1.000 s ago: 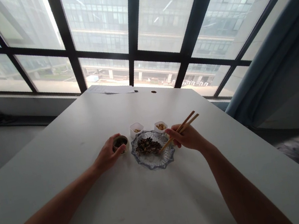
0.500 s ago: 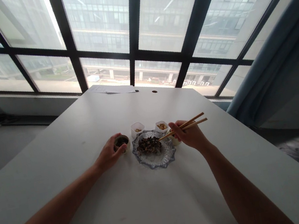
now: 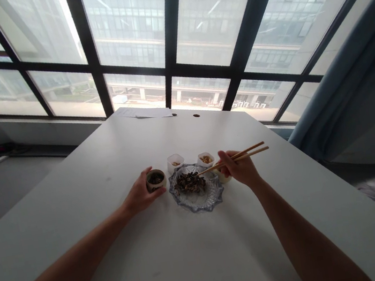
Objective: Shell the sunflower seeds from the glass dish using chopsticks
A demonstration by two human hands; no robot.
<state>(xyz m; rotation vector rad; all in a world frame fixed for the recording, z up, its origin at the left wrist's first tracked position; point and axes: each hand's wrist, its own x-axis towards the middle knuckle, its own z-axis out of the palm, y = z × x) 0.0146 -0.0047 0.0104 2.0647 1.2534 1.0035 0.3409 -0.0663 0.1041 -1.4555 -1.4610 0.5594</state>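
In the head view my left hand (image 3: 143, 191) curls around the side of a small round cup (image 3: 161, 185) with dark contents, fingers behind it and thumb in front. The cup stands upright on the table, left of a scalloped clear glass plate (image 3: 197, 204). A heap of dark sunflower seeds (image 3: 190, 183) lies on the plate's left and back part. My right hand (image 3: 239, 168) is closed on a pair of wooden chopsticks (image 3: 248, 153), and their tips reach the seeds. Behind my right hand sits a pale cup (image 3: 226, 178), mostly hidden.
Behind the plate stand two small clear plastic tubs, the left tub (image 3: 173, 160) and the right tub (image 3: 204, 155), each with small light pieces inside. White paper (image 3: 149, 113) lies at the far edge of the white table (image 3: 156, 259). Beyond are windows, with a blue curtain (image 3: 336, 69) at right.
The view has shifted slightly, moving the scene rightward. My left thumb has slid lower on the cup's front. The chopstick tips have moved slightly leftward into the seeds.
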